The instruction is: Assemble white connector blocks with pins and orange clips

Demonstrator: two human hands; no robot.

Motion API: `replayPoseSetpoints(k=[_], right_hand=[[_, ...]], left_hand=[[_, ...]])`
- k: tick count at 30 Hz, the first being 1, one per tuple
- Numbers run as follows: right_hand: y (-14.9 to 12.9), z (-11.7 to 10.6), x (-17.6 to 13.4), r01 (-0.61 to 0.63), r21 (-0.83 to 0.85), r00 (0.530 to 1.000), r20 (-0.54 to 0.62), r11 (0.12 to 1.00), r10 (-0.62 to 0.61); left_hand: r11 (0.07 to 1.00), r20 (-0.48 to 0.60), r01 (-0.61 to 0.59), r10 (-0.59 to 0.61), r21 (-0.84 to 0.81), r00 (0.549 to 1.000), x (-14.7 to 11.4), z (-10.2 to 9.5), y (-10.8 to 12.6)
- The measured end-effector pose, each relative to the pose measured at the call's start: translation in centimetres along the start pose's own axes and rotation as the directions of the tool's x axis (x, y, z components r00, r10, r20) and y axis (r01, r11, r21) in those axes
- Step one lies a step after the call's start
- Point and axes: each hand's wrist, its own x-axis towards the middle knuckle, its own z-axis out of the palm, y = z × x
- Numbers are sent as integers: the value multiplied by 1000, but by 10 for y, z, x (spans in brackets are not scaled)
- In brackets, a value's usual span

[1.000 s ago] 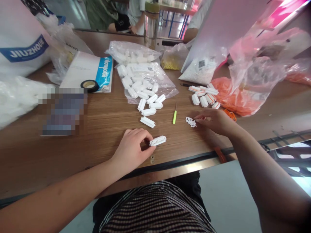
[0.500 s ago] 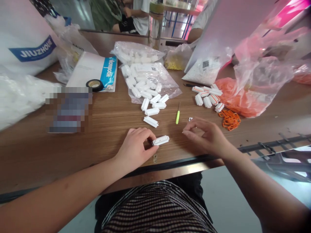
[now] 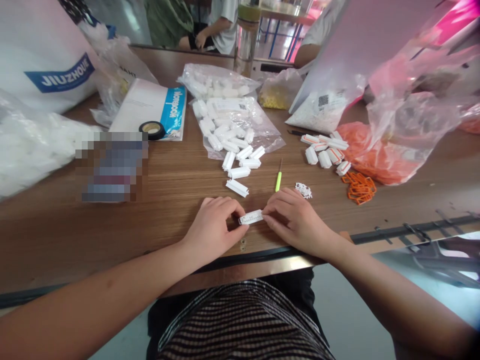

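My left hand (image 3: 213, 225) pinches the left end of a white plastic connector housing (image 3: 252, 217) between thumb and forefinger, just above the table's near edge. Rows of small holes show on its upward face. At the other end, the closed thumb and fingers of my right hand (image 3: 296, 217) meet the housing; whether a tiny piece sits between those fingertips is hidden. Just beyond my right hand lie a small pile of tiny white pieces (image 3: 303, 190) and a yellow-green handled pick (image 3: 278, 181). Several similar white housings (image 3: 237, 188) are spread out beyond my left hand.
Orange frames (image 3: 360, 188) lie at right, near housings with orange strips (image 3: 333, 155) and a bag of orange parts (image 3: 393, 155). Further back are a bag of housings (image 3: 258, 120) and a clear bottle (image 3: 246, 40). Black tape (image 3: 152, 130) rests on a notebook (image 3: 131, 107) at left.
My right hand has come left from beside the tiny white pieces to the right end of the housing, uncovering the pile. My left hand keeps its hold. The view has shifted slightly.
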Motion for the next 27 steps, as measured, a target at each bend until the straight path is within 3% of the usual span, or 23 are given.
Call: replayPoseSetpoints(k=[8, 18, 23, 27], right_hand=[[-12, -4, -1, 151, -277, 988, 8, 949, -155], [-12, 3, -11, 122, -194, 988, -74, 973, -139], [9, -7, -12, -10, -4, 987, -163, 1000, 9], [61, -32, -17, -325, -48, 903, -312, 944, 295]], left_hand=[[1000, 0, 10, -10, 9, 1000, 0, 1, 1], [1000, -3, -1, 1, 5, 1000, -1, 1, 0], [1000, 15, 6, -6, 5, 1000, 0, 0, 0], [1000, 6, 2, -2, 5, 1000, 0, 0, 0]])
